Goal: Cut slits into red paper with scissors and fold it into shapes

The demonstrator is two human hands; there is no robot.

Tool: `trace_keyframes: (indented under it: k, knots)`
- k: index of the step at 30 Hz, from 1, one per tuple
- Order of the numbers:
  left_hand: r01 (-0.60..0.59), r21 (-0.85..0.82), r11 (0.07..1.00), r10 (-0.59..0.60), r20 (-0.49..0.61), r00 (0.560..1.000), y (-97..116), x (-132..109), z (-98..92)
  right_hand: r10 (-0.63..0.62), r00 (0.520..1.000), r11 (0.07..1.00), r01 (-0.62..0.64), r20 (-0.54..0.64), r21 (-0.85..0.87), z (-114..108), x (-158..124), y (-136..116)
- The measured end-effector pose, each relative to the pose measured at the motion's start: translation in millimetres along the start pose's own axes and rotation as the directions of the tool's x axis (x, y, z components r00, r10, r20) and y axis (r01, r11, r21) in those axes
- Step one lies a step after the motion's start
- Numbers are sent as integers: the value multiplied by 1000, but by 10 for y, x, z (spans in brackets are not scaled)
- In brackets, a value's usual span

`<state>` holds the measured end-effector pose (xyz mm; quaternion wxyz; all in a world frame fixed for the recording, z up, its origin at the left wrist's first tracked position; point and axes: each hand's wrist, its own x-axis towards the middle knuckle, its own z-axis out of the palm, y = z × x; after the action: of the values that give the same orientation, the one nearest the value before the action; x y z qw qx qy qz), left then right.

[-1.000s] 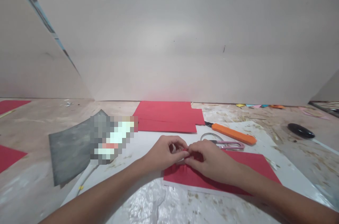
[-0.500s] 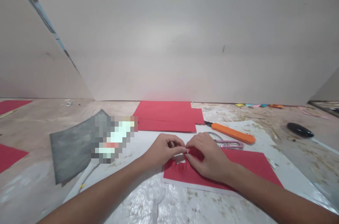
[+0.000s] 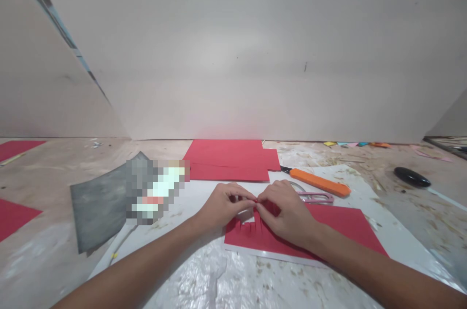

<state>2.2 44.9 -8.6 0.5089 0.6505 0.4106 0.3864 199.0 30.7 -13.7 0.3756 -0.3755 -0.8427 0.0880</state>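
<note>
A red paper sheet (image 3: 339,226) with slits cut into its near-left edge lies on a white board (image 3: 204,192) in front of me. My left hand (image 3: 224,207) and my right hand (image 3: 286,214) meet over its left end. Both pinch one narrow cut strip of the red paper between thumb and fingertips at about the same spot. The right forearm lies across the sheet.
A stack of red sheets (image 3: 233,159) lies behind the hands. An orange utility knife (image 3: 317,182) and pink scissors (image 3: 315,197) lie to the right. A grey sheet (image 3: 98,202) and a pixelated item are on the left. A black object (image 3: 412,176) is far right. White panels stand behind.
Both hands have shifted slightly up and away along the sheet's left edge, still pinching a strip. The view has tilted a little.
</note>
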Motion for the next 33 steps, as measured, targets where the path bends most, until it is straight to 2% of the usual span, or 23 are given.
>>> trace_keyframes:
  k: [3,10,14,18,25,30,33]
  knots:
    - [-10,26,1000,10,2,1000,3,3,-4,-9,1000,1000,9,-23,-12,10,-8,17]
    - [-75,203,976,81,-24,996,2,19,-19,-46,994,999,46,-95,-7,1,-15,43]
    - [-124,292,948,127,10,992,38,7,-14,-70,993,998,69,-93,-17,-8,-15,33]
    - [-190,344,920,170,87,982,111,-8,-6,-75,993,997,73,-93,-16,-12,-9,25]
    - [-262,425,867,232,122,965,144,-7,-5,-73,993,997,73,-91,-8,-17,-5,5]
    - [-245,457,855,251,48,967,89,-4,-1,-70,994,998,70,-82,-4,-10,-11,21]
    - [-233,463,855,236,51,970,86,-6,1,-66,995,998,66,-73,-5,-4,-16,32]
